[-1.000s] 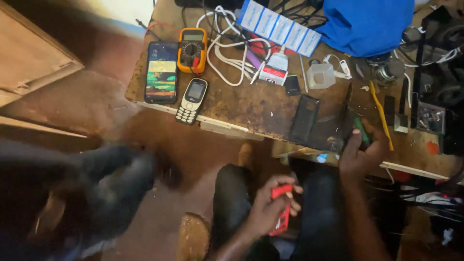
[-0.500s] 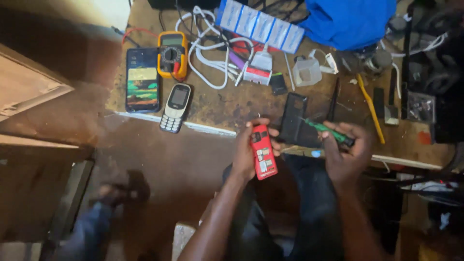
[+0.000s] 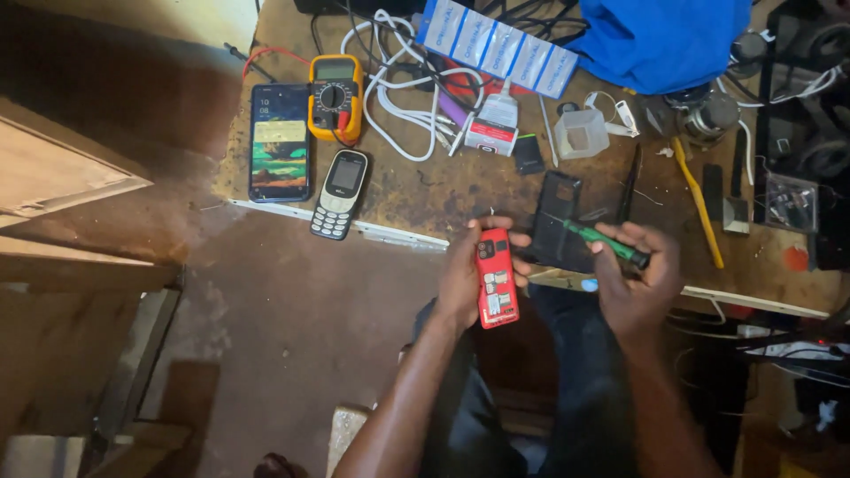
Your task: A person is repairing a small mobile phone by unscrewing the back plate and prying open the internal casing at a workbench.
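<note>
A: Phone, red, back cover off, sits in the left hand just past the near edge of the workbench. Its long axis runs twelve to six.

B: And the grip?

A: Fingers are wrapped round its left side, thumb near the top, holding it upright with the open back toward the camera.

B: Where is the tool?

A: The green-handled screwdriver is pinched in the right hand, at about three o'clock from the phone. The shaft points toward ten o'clock, tip over the black back cover lying on the bench.

B: Which hand is nearer the phone?

A: The left one; it's holding it. The right is near, not touching.
</note>
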